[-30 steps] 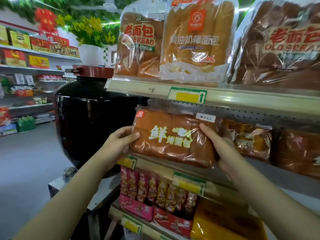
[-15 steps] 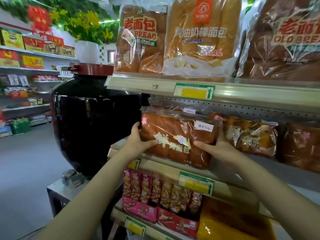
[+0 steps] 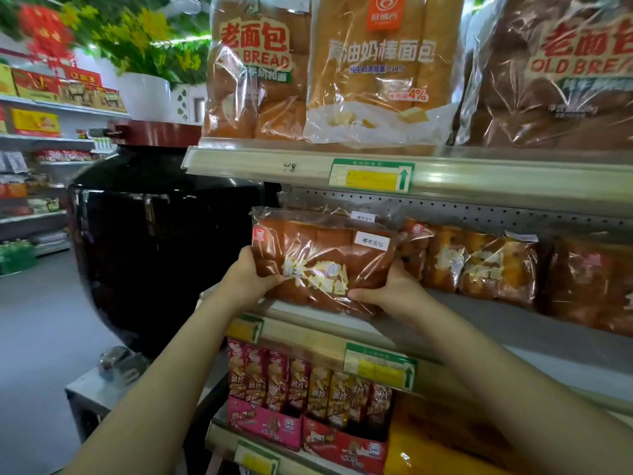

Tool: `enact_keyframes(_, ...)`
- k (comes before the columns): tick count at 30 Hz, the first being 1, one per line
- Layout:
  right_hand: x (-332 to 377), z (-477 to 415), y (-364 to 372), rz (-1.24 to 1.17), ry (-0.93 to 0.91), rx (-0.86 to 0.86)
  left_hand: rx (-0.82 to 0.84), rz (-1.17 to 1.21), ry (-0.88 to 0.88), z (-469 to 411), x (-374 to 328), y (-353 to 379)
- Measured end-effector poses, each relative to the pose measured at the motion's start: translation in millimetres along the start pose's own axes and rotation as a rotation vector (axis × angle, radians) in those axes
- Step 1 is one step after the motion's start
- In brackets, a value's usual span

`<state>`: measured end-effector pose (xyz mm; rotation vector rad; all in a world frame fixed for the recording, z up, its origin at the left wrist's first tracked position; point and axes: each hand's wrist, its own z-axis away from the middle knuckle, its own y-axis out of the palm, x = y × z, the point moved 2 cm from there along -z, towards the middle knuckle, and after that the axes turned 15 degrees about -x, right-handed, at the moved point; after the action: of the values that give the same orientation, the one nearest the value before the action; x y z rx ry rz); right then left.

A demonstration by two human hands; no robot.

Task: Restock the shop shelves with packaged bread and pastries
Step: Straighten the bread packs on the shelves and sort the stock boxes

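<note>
Bread pack point(image 3: 322, 265) in clear wrap is sitting tilted at the left end of the middle shelf point(image 3: 479, 313), just right of a big black jar point(image 3: 161, 241). The person's left hand point(image 3: 250, 279) is gripping its lower left corner, thumb on the front, while the right hand point(image 3: 394, 291) is gripping its lower right edge. Further right, wrapped pastries point(image 3: 476, 262) are lying along the same shelf.

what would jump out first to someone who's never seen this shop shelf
Dead centre, a clear bag of brown bread is gripped at either end by the left hand and the right hand, at the front left of the middle shelf. Just left of the shelves stands a big glossy black jar with a red lid. Large bread bags line the top shelf.
</note>
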<state>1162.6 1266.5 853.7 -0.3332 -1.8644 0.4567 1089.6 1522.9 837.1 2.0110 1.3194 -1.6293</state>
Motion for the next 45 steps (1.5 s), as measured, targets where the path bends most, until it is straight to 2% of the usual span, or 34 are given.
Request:
enact_keyframes(11, -11.1, -52.6, 24.7, 0.035, 0.006, -0.060, 0.027, 0.086, -0.076, -45.4, 11.6, 30.3)
enact_keyframes(14, -13.7, -63.8, 30.8, 0.028, 0.003, -0.064, 0.092, 0.207, -0.173, -55.2, 16.2, 38.3)
enact_keyframes(20, -18.9, -72.9, 38.9, 0.012, 0.018, -0.049, 0.153, 0.277, -0.149, -54.8, 15.7, 44.8)
enact_keyframes(30, -16.8, -72.2, 46.1, -0.027, 0.021, -0.049, 0.215, 0.229, -0.192, -77.3, 24.8, 31.5)
enact_keyframes(37, -18.5, -70.9, 48.1, -0.046, 0.033, -0.075, 0.100, -0.039, -0.081, -75.2, 23.8, 37.7)
enact_keyframes(40, -14.2, -67.9, 47.9, -0.036, 0.066, -0.073, 0.107, -0.301, -0.033, -69.7, 19.3, 37.5)
enact_keyframes(43, -10.5, -61.0, 44.5, -0.066, 0.113, -0.040, 0.062, -0.601, -0.065, -57.7, 17.5, 32.4)
enact_keyframes(45, -5.2, -50.7, 40.3, -0.083, 0.154, -0.015, 0.016, -0.533, -0.017, -47.2, 12.0, 23.1)
